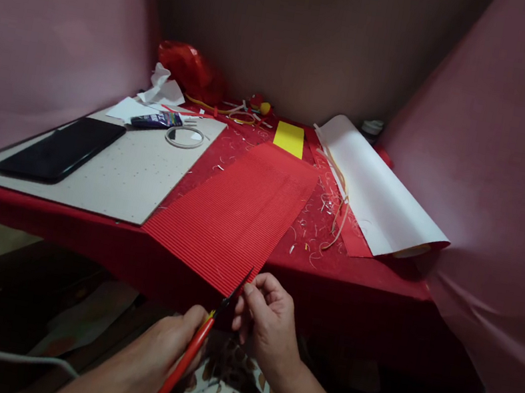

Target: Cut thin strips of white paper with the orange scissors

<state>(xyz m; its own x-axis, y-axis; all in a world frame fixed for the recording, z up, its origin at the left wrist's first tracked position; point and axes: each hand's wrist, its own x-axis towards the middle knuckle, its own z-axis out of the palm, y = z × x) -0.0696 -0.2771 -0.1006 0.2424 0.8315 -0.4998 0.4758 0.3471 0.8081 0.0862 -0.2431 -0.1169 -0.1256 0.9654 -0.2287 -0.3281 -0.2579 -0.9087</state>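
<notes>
So the person's left hand [168, 346] is wrapped tight around the red-handled scissors [193, 349], with the blade tips right at the near edge of the red corrugated sheet [239, 213]. The right hand [268, 323] has its fingertips pinched on that same near edge, just right of the blades. The sheet lies mid-table and hangs over the near side of the red table [379, 281]. To the left sits a grey board [134, 174] with a black phone [62, 148] and a tape ring [184, 137] on it. A white paper roll [375, 189] lies on the right, and a yellow strip [289, 139] at the far end.
</notes>
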